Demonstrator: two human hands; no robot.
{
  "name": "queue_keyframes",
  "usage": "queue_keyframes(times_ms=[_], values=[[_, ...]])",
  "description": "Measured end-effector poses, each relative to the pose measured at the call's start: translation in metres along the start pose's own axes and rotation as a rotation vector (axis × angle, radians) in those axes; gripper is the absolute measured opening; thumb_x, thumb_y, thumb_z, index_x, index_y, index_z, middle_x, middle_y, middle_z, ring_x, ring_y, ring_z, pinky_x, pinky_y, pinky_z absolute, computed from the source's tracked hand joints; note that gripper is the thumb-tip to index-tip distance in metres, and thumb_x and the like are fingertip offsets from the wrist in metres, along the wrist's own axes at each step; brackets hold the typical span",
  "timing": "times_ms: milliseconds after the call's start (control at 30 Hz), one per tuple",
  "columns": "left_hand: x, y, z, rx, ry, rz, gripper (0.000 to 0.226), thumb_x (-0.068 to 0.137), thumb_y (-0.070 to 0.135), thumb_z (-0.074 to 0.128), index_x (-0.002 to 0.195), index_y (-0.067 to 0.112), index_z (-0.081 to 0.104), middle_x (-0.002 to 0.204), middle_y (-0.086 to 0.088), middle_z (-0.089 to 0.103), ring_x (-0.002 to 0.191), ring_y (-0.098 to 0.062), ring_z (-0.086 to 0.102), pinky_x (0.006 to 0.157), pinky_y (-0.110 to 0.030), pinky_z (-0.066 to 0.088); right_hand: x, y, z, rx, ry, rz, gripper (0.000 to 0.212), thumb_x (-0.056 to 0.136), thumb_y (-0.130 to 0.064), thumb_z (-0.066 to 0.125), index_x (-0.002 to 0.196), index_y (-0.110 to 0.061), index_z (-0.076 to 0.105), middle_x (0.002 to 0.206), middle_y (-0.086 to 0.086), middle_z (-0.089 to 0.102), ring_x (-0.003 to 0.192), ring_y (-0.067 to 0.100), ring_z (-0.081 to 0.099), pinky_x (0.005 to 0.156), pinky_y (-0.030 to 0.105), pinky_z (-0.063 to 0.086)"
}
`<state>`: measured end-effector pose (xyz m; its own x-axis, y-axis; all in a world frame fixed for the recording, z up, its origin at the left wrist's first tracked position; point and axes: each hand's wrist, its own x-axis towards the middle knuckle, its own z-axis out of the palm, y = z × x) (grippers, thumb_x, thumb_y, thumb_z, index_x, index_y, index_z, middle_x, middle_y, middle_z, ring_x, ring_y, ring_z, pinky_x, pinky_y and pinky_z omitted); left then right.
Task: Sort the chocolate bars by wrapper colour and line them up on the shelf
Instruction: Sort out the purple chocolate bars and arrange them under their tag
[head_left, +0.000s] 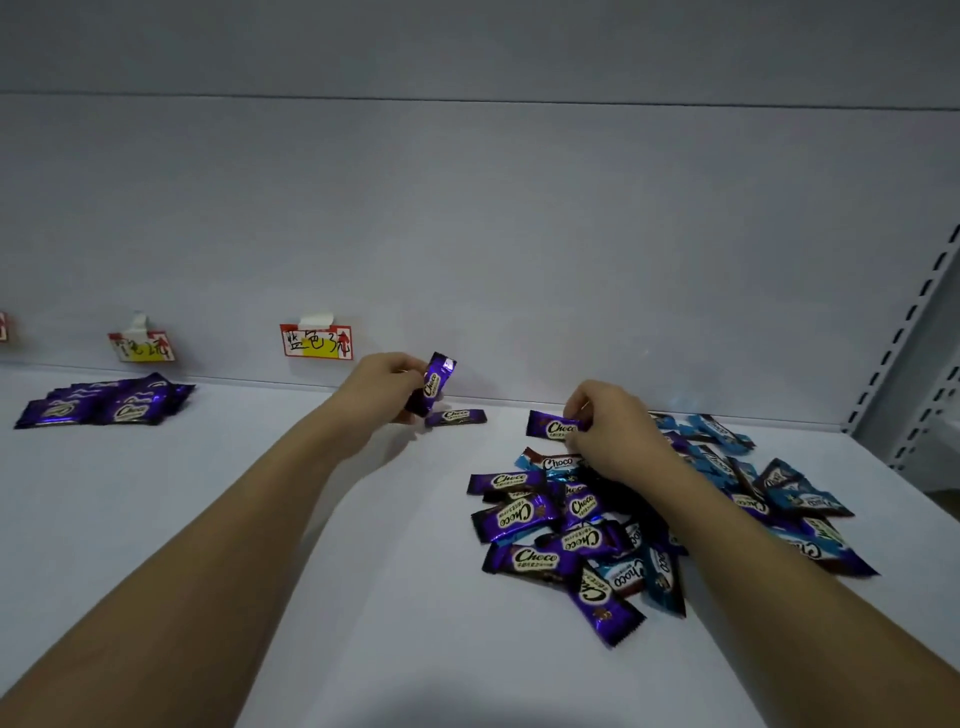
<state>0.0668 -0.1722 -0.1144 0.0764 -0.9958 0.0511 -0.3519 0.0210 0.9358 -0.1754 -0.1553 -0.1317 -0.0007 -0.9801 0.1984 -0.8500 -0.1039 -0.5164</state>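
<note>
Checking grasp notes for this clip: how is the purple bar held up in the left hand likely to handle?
The purple bar stands nearly upright in the left hand without drooping, so it is probably fairly stiff. Only fingertips pinch it, which suggests that it is light. Its wrapper glints like foil, so it may be slippery. Being flat, it seems unlikely to roll.

"Choco" stands in white script on the purple bars (524, 558) and blue bars (623, 574) of the pile, and on the bar (435, 382) in the left hand (382, 387). The red-and-yellow tag (316, 342) on the back wall bears handwritten Chinese characters and a red arrow; the smaller tag (141, 349) is too blurred to read.
</note>
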Motion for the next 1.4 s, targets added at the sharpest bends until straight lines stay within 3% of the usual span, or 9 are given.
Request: queue_keyframes(times_ms=[100, 267, 467, 600, 767, 933, 1100, 1267, 1400], values=[[-0.011, 0.005, 0.0, -0.067, -0.175, -0.028, 0.022, 0.094, -0.004, 0.044, 0.105, 0.002, 0.063, 0.101, -0.021, 0.065, 0.076, -0.02, 0.067, 0.061, -0.022, 0.055, -0.005, -0.003, -0.008, 0.194, -0.004, 0.044, 0.016, 0.085, -0.007, 0.07, 0.092, -0.019, 0.062, 0.091, 0.001, 0.065, 0.075, 0.011, 0.06, 0.058, 0.019, 0.044], [-0.017, 0.009, 0.012, -0.093, -0.272, 0.031, 0.022, 0.092, -0.006, 0.053, 0.11, 0.0, 0.062, 0.09, -0.013, 0.066, 0.068, -0.012, 0.068, 0.074, -0.026, 0.059, -0.006, -0.001, -0.031, 0.676, -0.015, 0.141, 0.023, 0.087, 0.004, 0.065, 0.106, -0.01, 0.067, 0.085, 0.009, 0.071, 0.069, 0.019, 0.067, 0.067, 0.027, 0.057], [-0.022, 0.012, 0.021, 0.0, -0.352, 0.092, 0.016, 0.091, 0.01, 0.065, 0.107, 0.011, 0.067, 0.099, -0.017, 0.071, 0.073, -0.015, 0.064, 0.064, -0.021, 0.056, -0.007, 0.01, -0.042, 0.62, -0.054, 0.146, 0.006, 0.09, -0.014, 0.067, 0.092, -0.019, 0.071, 0.093, 0.007, 0.07, 0.079, 0.022, 0.069, 0.079, 0.035, 0.059], [-0.027, 0.014, 0.022, 0.079, -0.433, 0.118, 0.016, 0.09, 0.012, 0.066, 0.106, 0.011, 0.067, 0.1, -0.012, 0.071, 0.08, -0.015, 0.064, 0.064, -0.023, 0.054, -0.014, 0.003, -0.048, 0.491, -0.083, 0.085, 0.006, 0.091, -0.025, 0.067, 0.089, -0.022, 0.072, 0.09, 0.001, 0.072, 0.082, 0.019, 0.068, 0.072, 0.033, 0.053], [-0.021, 0.016, 0.017, 0.118, -0.291, 0.151, 0.015, 0.09, 0.016, 0.067, 0.104, 0.016, 0.068, 0.095, -0.007, 0.072, 0.073, -0.012, 0.063, 0.059, -0.021, 0.053, -0.022, 0.001, -0.061, 0.247, -0.09, -0.006, 0.008, 0.093, -0.018, 0.063, 0.099, -0.02, 0.068, 0.091, 0.001, 0.07, 0.076, 0.015, 0.063, 0.06, 0.022, 0.045], [-0.013, 0.006, 0.007, 0.074, -0.091, 0.13, 0.019, 0.089, 0.011, 0.067, 0.107, 0.008, 0.068, 0.09, -0.009, 0.07, 0.068, -0.014, 0.062, 0.052, -0.017, 0.051, -0.025, 0.008, -0.07, 0.173, -0.139, 0.124, 0.005, 0.089, -0.015, 0.069, 0.09, -0.01, 0.071, 0.086, 0.007, 0.071, 0.065, 0.013, 0.065, 0.05, 0.018, 0.046], [-0.006, -0.003, 0.003, 0.11, -0.029, 0.09, 0.017, 0.087, 0.011, 0.07, 0.104, 0.007, 0.071, 0.092, -0.011, 0.071, 0.071, -0.014, 0.058, 0.059, -0.023, 0.045, -0.03, 0.008, -0.074, 0.279, -0.308, 0.251, 0.008, 0.084, -0.008, 0.074, 0.086, 0.0, 0.071, 0.087, 0.015, 0.073, 0.08, 0.028, 0.073, 0.074, 0.036, 0.061], [-0.004, -0.01, 0.012, 0.138, -0.016, 0.107, 0.014, 0.085, 0.012, 0.073, 0.098, 0.008, 0.072, 0.083, -0.007, 0.07, 0.067, -0.009, 0.059, 0.051, -0.008, 0.043, -0.031, 0.005, -0.073, 0.23, -0.356, 0.269, 0.012, 0.084, -0.01, 0.074, 0.089, 0.0, 0.07, 0.093, 0.014, 0.07, 0.078, 0.025, 0.072, 0.062, 0.028, 0.06], [-0.001, -0.021, 0.019, 0.307, 0.006, 0.164, 0.016, 0.086, 0.02, 0.073, 0.1, 0.014, 0.074, 0.09, 0.0, 0.069, 0.082, -0.013, 0.061, 0.062, -0.018, 0.043, -0.029, 0.008, -0.07, 0.097, -0.336, 0.261, 0.016, 0.082, -0.019, 0.077, 0.087, -0.005, 0.072, 0.09, 0.011, 0.07, 0.071, 0.019, 0.065, 0.054, 0.023, 0.052]])
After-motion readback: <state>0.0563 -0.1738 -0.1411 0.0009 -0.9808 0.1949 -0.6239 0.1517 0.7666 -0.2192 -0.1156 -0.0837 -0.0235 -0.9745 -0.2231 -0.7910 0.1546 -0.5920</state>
